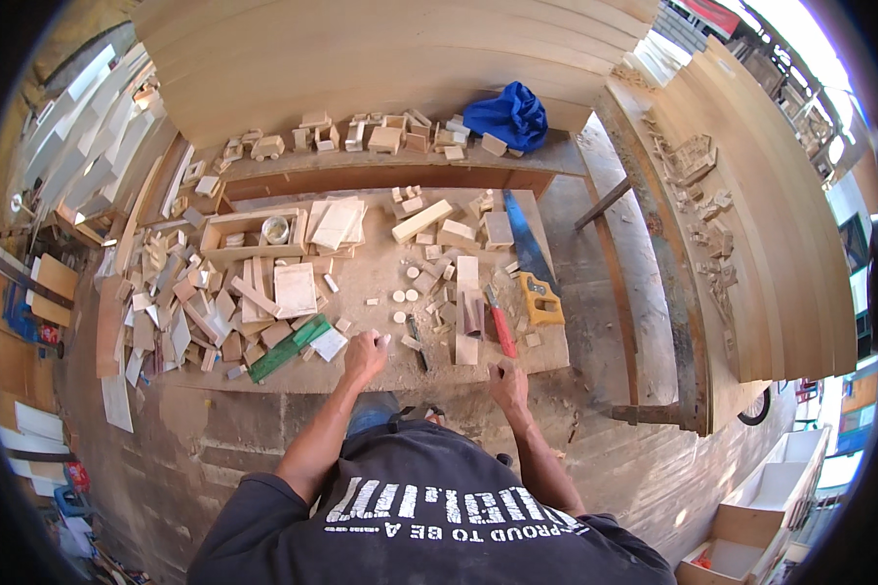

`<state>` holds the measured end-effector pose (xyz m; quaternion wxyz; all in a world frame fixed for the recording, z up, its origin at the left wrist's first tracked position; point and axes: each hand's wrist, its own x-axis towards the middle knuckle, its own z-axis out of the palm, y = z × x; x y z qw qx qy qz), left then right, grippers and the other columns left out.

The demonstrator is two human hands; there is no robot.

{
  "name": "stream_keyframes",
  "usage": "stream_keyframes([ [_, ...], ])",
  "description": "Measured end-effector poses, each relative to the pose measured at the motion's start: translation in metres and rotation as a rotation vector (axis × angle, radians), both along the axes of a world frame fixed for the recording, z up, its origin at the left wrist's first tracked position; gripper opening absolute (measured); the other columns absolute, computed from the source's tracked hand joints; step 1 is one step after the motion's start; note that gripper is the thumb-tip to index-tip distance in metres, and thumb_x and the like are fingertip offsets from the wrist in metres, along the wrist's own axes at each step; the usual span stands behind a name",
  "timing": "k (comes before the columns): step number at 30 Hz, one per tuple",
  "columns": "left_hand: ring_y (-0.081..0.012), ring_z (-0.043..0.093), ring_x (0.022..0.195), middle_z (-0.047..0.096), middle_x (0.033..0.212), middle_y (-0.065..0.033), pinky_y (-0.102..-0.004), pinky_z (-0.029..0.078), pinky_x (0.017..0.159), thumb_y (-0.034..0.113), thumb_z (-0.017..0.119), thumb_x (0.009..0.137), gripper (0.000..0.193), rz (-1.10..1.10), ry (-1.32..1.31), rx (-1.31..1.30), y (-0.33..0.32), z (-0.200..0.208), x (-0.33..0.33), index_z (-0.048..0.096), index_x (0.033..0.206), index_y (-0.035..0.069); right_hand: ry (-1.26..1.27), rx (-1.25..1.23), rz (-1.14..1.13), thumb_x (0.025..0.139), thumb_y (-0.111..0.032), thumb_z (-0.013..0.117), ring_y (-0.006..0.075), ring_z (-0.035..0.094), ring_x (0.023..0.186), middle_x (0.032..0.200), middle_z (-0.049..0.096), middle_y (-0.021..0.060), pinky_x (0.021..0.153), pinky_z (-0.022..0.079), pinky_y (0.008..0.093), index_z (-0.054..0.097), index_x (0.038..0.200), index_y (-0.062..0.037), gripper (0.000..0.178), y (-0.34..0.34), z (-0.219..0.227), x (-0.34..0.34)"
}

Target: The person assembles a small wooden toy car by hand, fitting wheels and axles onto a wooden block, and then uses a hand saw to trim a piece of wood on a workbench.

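Observation:
My left hand [365,357] is closed above the table's near edge, with a small pale bit showing at the fingertips that is too small to name. Further right, my right hand [507,380] is also closed just off the near edge; what it may hold is hidden. Between them lie a slim dark tool [420,343] and an upright-lying pale wooden strip [467,276]. A red-handled tool [502,331] rests just beyond my right hand. Several small round wooden discs [400,296] sit ahead of my left hand.
A handsaw [540,300] with yellow handle and blue blade lies at the table's right. Wood offcuts [180,312] crowd the left, beside a green piece [288,348] and an open wooden box [226,252]. Behind, a bench [361,168] bears wooden toys and blue cloth [509,119].

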<state>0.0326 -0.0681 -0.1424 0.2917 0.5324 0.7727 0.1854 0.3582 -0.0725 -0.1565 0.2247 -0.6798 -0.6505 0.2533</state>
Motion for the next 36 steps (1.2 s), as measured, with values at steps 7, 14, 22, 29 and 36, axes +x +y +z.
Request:
stream_keyframes([
  [7,-0.0375,0.065,0.103,0.069,0.104,-0.0185,-0.0447,0.053,0.087,0.02,0.068,0.086,0.024,-0.235,0.07,0.103,0.156,-0.011,0.029,0.069,0.106,0.007,-0.002,-0.054,-0.066,0.089,-0.022,0.069,0.039,0.064,0.064,0.067,0.06,0.0243,0.062,0.047,0.0469,0.06,0.071,0.003,0.032,-0.003,-0.008,0.004],
  [14,-0.036,0.059,0.116,0.064,0.118,-0.0159,-0.0433,0.049,0.1,0.019,0.07,0.085,0.029,-0.679,0.401,0.477,0.305,-0.011,0.084,0.068,0.108,0.004,0.046,-0.234,-0.415,0.088,-0.025,0.07,0.0243,0.056,0.056,0.062,0.058,0.0205,0.059,0.045,0.0402,0.062,0.075,0.0054,0.033,-0.066,-0.001,0.029],
  [22,-0.026,0.067,0.105,0.071,0.112,-0.0153,-0.0379,0.051,0.094,0.021,0.071,0.085,0.04,-0.674,-0.262,0.138,0.309,-0.008,0.051,0.069,0.119,0.001,0.11,-0.27,-0.638,0.088,-0.026,0.07,0.0193,0.061,0.063,0.068,0.066,0.0147,0.065,0.05,0.0353,0.069,0.086,0.005,0.031,-0.099,-0.001,0.03],
  [29,-0.0091,0.062,0.1,0.07,0.115,-0.0039,-0.0263,0.049,0.09,0.013,0.066,0.095,0.034,-0.557,-0.832,-0.006,0.213,0.088,0.013,0.067,0.126,0.0,0.402,-0.205,-0.298,0.094,-0.024,0.067,0.01,0.056,0.071,0.077,0.063,0.0044,0.062,0.045,0.0293,0.068,0.096,0.0053,0.03,0.017,0.063,0.018],
  [36,-0.0102,0.063,0.103,0.07,0.116,-0.0051,-0.0247,0.051,0.091,0.01,0.066,0.096,0.037,-0.38,-0.94,0.037,0.102,0.136,0.024,0.063,0.131,-0.001,1.074,-0.199,0.132,0.099,-0.021,0.065,0.0079,0.06,0.082,0.098,0.067,0.0024,0.068,0.046,0.023,0.062,0.126,-0.0015,0.034,0.096,0.152,-0.062],
])
